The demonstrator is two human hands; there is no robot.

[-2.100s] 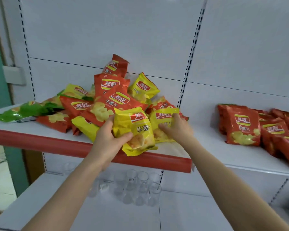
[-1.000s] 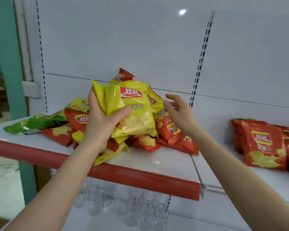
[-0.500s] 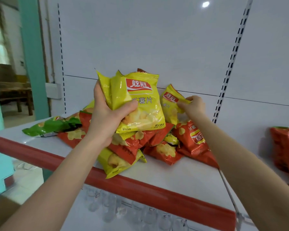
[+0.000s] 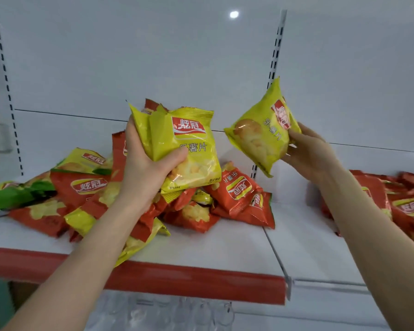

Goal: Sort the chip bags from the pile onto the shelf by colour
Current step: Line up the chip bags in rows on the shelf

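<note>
My left hand (image 4: pixel 144 170) grips a bunch of yellow chip bags (image 4: pixel 184 144), held up above the pile. My right hand (image 4: pixel 308 151) pinches one more yellow chip bag (image 4: pixel 261 137), tilted and lifted clear of the shelf. Below them lies the mixed pile (image 4: pixel 237 194) of red, yellow and green bags on the white shelf (image 4: pixel 225 244). A green bag (image 4: pixel 12 197) lies at the pile's left end.
A group of red bags (image 4: pixel 406 206) stands on the shelf section to the right. The shelf has a red front strip (image 4: pixel 189 280). Clear glasses (image 4: pixel 172 311) stand on the lower shelf. A slotted upright (image 4: pixel 274 58) divides the white back panel.
My right hand has lifted a yellow bag out of the pile, up and to the right. My left hand keeps its yellow bags raised. The view has swung right.
</note>
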